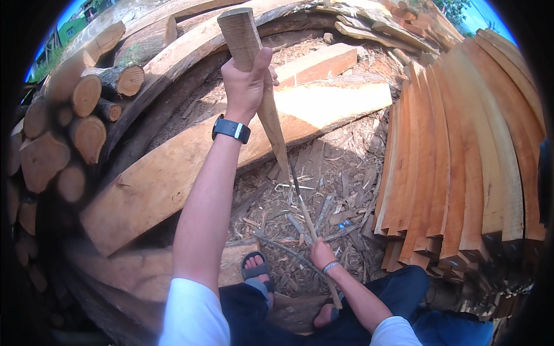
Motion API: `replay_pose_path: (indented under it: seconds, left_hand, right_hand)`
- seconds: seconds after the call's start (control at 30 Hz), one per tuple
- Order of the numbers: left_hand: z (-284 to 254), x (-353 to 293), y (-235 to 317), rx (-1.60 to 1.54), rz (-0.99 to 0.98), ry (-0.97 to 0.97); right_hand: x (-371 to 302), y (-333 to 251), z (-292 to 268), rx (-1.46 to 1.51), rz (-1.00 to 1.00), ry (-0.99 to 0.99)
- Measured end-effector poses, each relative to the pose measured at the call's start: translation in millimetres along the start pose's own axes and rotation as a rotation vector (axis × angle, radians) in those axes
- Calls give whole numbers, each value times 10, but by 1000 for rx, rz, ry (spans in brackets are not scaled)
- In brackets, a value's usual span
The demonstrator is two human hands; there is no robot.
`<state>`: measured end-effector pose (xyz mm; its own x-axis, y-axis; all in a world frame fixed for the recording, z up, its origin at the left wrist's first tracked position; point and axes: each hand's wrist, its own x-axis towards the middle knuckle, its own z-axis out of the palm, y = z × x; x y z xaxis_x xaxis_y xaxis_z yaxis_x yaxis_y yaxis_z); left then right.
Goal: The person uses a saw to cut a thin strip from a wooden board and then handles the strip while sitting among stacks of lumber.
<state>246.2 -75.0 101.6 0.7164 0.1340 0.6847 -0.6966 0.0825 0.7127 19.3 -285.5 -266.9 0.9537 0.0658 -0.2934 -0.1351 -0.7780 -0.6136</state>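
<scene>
My left hand (245,86), with a dark watch on its wrist, is wrapped round the upper part of a tapered wooden board (239,37). The board stands tilted, its narrow end pointing down to the middle of the view. In my right hand (323,254) is a long-handled knife (307,218), gripped around its pale wooden handle. Its slim dark blade (295,180) points up and lies at the board's narrow end; whether it touches the wood I cannot tell. Below them, thin pale shavings (288,187) lie on the ground.
A thick sawn beam (167,179) lies diagonally beneath my left arm. Cut logs (88,95) are stacked at the left. Many reddish planks (456,150) stand in a row at the right. Bark and chips litter the ground (352,167). My sandalled foot (257,266) rests near the lower middle.
</scene>
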Motion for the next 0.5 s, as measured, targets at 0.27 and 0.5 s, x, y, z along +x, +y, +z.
replay_pose_path:
  seconds: [0.27,0.5]
  left_hand:
    - [-57,8,-81,37,50,47]
    - [16,-11,-70,87,107,152]
  right_hand:
    - [-58,-217,-70,55,29,75]
    - [-111,-172,42,15,16,-12]
